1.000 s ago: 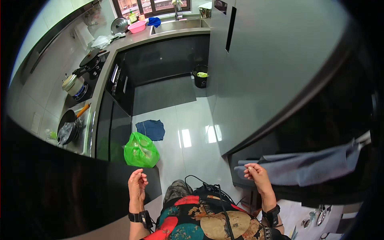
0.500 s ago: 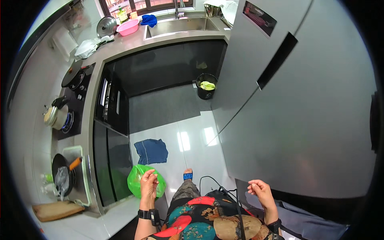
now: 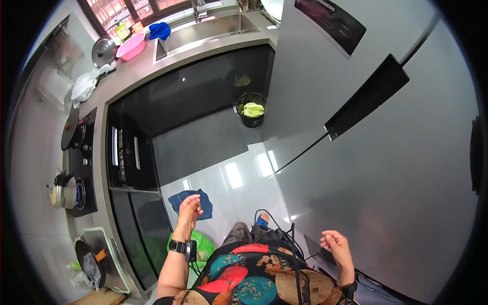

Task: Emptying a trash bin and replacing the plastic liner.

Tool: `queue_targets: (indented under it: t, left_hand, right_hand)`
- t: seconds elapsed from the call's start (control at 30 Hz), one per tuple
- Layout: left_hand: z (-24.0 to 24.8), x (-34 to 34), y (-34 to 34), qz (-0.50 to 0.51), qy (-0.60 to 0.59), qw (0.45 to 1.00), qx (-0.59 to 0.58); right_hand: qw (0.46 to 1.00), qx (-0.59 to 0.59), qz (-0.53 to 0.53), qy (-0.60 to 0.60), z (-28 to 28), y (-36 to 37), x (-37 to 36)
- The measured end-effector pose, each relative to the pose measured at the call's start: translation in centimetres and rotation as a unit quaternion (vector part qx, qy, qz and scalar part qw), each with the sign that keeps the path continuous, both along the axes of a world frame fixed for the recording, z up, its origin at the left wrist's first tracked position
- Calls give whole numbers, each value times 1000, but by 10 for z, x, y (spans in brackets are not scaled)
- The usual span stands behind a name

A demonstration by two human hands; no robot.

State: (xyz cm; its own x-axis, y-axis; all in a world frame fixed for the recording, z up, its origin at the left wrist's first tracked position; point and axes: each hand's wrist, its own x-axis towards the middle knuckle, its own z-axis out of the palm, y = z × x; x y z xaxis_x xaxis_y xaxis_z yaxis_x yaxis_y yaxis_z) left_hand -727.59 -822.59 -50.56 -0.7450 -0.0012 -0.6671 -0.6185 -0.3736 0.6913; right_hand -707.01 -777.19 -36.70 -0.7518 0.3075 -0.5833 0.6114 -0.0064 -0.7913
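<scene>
Both arms forward from where I'm standing, hands well apart. Left hand (image 3: 189, 208) reaches farther ahead, fingers loosely half-curled; left forearm (image 3: 174, 274) tilts slightly inward. Right hand (image 3: 336, 244) sits nearer the body, fingers bent, tips turned inward; right forearm (image 3: 346, 276) leans inward too. Both hands bare, relaxed-looking.

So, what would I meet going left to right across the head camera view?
Pale metal pot with a black handle, round grey metal lid, pink plastic basin, bright-blue crumpled cloth, the person's bare left hand, round black bin with yellow-green contents, the person's bare right hand.
</scene>
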Motion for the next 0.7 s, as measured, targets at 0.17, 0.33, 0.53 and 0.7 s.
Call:
queue_targets:
  t: [0.17,0.33,0.53,0.7]
  left_hand:
    - [-12,-109,23,-48,-6,999,-3]
    - [-70,-249,59,-90,-27,995,-27]
    - [-257,-421,122,-66,-130,988,-53]
    - [-409,-503,182,-135,-187,953,-197]
  right_hand:
    - [999,-27,25,-13,-11,6,-51]
    - [992,-77,34,-94,-38,-12,-86]
    - [959,-63,89,-261,-66,-47,-135]
    - [932,-87,-44,-350,-85,-98,-238]
